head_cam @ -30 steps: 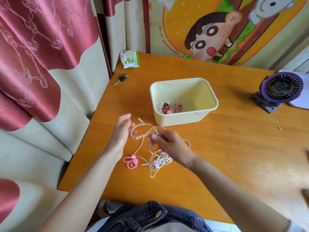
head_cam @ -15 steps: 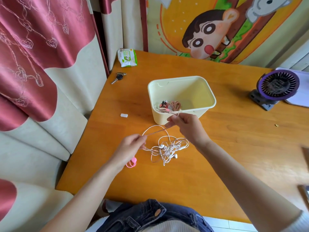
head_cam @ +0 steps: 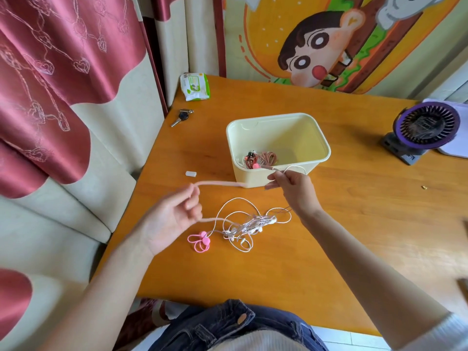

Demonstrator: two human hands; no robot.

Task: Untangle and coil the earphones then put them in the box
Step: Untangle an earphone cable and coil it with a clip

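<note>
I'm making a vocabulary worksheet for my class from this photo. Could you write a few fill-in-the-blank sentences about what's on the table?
1. The left hand and right hand stretch a cable in front of the cream ___.
2. The tangled earphones lie on the ___, below the hands.
3. The ties beside the tangle are coloured ___.
4. The fan has a ___ rim.

Missing words: box; table; pink; purple.
</note>
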